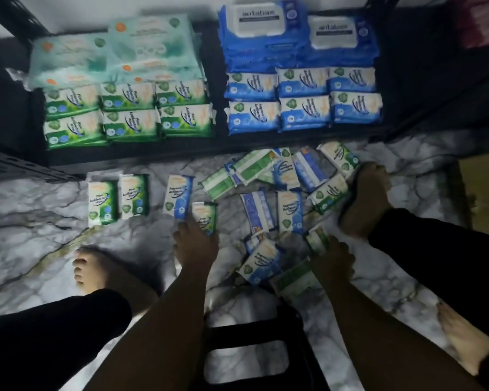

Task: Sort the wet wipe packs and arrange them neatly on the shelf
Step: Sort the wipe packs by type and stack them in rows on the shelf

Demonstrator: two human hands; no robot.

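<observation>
the black shelf [153, 156] in the upper frame holds green packs [127, 114] at left with pale teal packs [116, 57] behind, and blue packs [304, 104] at right with lidded antabax packs [294, 38] behind. at lower centre the left hand [195, 244] grips a pine pack [205, 217] on the marble floor [34, 221], left of the loose pile [285, 187]; the right hand [333, 258] grips a small green pack [317, 240] at the pile's lower edge.
</observation>
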